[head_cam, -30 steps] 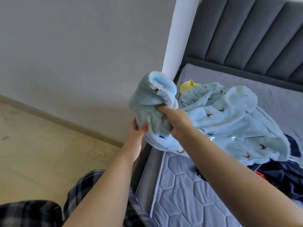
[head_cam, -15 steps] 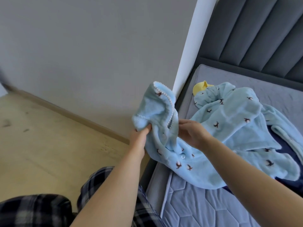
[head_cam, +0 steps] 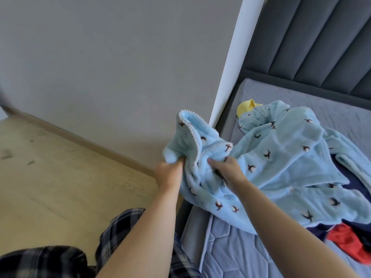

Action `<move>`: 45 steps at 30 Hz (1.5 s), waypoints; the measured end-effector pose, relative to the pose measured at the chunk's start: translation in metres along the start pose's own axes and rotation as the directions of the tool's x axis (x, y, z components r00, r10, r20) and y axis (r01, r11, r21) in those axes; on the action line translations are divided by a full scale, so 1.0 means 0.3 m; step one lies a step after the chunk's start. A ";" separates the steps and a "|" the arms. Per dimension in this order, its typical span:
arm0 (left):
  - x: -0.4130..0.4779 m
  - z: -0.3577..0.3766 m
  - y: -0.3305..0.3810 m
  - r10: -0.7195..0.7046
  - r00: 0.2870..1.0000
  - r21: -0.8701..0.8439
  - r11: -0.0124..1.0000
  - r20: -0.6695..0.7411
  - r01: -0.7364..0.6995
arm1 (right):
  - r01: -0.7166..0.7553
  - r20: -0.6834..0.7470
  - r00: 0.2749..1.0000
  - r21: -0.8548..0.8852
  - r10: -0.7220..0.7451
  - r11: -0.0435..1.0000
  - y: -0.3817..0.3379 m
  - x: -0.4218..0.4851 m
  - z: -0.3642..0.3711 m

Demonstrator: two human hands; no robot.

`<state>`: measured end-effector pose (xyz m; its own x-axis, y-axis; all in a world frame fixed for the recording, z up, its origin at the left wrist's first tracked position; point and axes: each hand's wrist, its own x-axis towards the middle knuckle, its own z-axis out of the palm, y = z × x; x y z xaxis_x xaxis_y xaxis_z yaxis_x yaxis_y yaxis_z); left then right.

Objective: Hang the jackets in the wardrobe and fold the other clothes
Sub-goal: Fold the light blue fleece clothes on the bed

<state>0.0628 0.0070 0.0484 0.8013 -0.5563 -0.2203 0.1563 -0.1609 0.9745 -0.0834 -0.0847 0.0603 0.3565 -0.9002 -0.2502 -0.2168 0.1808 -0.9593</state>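
Left hand [head_cam: 170,174] and right hand [head_cam: 226,171] gripping blue fleece garment [head_cam: 281,163], draped over mattress [head_cam: 236,255]

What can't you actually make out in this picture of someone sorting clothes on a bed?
- Yellow item, head view: mostly covered by the blue fleece garment; its type is unclear.
- Dark navy clothes and red cloth: buried under the fleece and cut off by the right edge.
- Left hand and right hand: fingertips sunk in the fleece folds, so the exact grip is hidden.
- Wardrobe: not in view.
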 end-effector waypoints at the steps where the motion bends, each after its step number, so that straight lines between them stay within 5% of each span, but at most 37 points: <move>1: 0.006 -0.009 0.002 -0.069 0.995 -0.063 0.996 -0.068 0.065 | 0.022 -0.149 0.989 -0.019 -0.024 1.000 -0.004 0.006 -0.018; 3: 0.015 -0.015 0.003 -0.126 0.984 -0.145 0.984 -0.128 0.107 | 0.101 -0.413 0.906 0.010 -0.087 0.995 -0.020 0.021 -0.066; 5: 0.011 -0.002 0.003 -0.033 0.995 -0.058 0.998 -0.094 0.028 | 0.151 -0.548 0.828 0.021 -0.115 0.988 -0.036 0.029 -0.116; 7: 0.007 0.017 0.010 0.013 1.000 0.051 0.999 -0.002 -0.013 | 0.124 -0.445 0.891 0.048 -0.090 0.991 -0.036 0.040 -0.145; 9: 0.011 0.036 0.023 -0.089 0.988 0.109 0.991 0.123 0.075 | -0.021 -0.099 0.994 0.233 0.045 0.972 -0.003 0.039 -0.157; 12: 0.017 0.052 0.031 -0.218 0.942 0.249 0.956 0.253 0.155 | -0.251 0.248 0.949 0.207 0.197 0.946 0.101 0.011 -0.176; 14: 0.010 0.058 0.019 -0.223 0.918 0.392 0.916 0.328 0.082 | -0.277 0.243 0.941 0.143 0.237 0.950 0.177 0.000 -0.181; 17: 0.005 0.058 -0.004 -0.183 0.897 0.513 0.857 0.403 -0.056 | -0.197 -0.050 0.980 -0.077 0.194 0.977 0.240 -0.005 -0.145; 20: 0.009 0.063 -0.011 -0.065 0.902 0.502 0.847 0.428 -0.177 | -0.173 -0.301 0.949 -0.255 0.092 0.951 0.263 -0.009 -0.102; 22: 0.013 0.062 -0.012 0.013 0.926 0.419 0.889 0.377 -0.183 | -0.144 -0.375 0.924 -0.168 0.072 0.975 0.259 -0.041 -0.100; 25: 0.024 0.059 -0.014 0.119 0.961 0.343 0.917 0.251 -0.203 | -0.056 -0.185 0.982 -0.100 0.037 0.993 0.255 -0.121 -0.122; 28: 0.031 0.055 -0.015 0.177 0.970 0.361 0.905 0.164 -0.226 | -0.006 0.110 0.993 -0.350 0.048 0.937 0.273 -0.188 -0.122; 32: -0.005 0.077 -0.005 0.107 0.933 0.480 0.834 0.342 -0.272 | 0.030 -0.164 0.967 -0.683 -0.193 0.730 0.287 -0.209 -0.109; 34: -0.024 0.083 0.004 -0.013 0.920 0.426 0.889 0.392 -0.168 | 0.091 -0.267 0.908 -0.624 -0.321 0.776 0.274 -0.227 -0.086; 40: -0.056 0.069 0.025 -0.177 0.785 0.177 0.980 0.594 0.087 | 0.142 -0.552 0.788 -0.267 -0.272 0.953 0.182 -0.252 -0.059; 42: -0.050 0.063 0.027 -0.108 0.851 0.004 0.992 0.514 0.123 | 0.152 -0.630 0.761 -0.064 -0.158 0.986 0.143 -0.249 -0.084; 45: -0.021 0.049 0.018 0.150 0.978 0.038 0.987 0.146 -0.157 | 0.205 -0.666 0.727 -0.025 -0.170 0.978 0.096 -0.252 -0.111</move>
<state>0.0502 -0.0022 0.0543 0.7227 -0.6870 -0.0758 0.0065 -0.1029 0.9947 -0.1471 -0.0245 0.0559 -0.3093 -0.9485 0.0680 -0.1616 -0.0180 -0.9867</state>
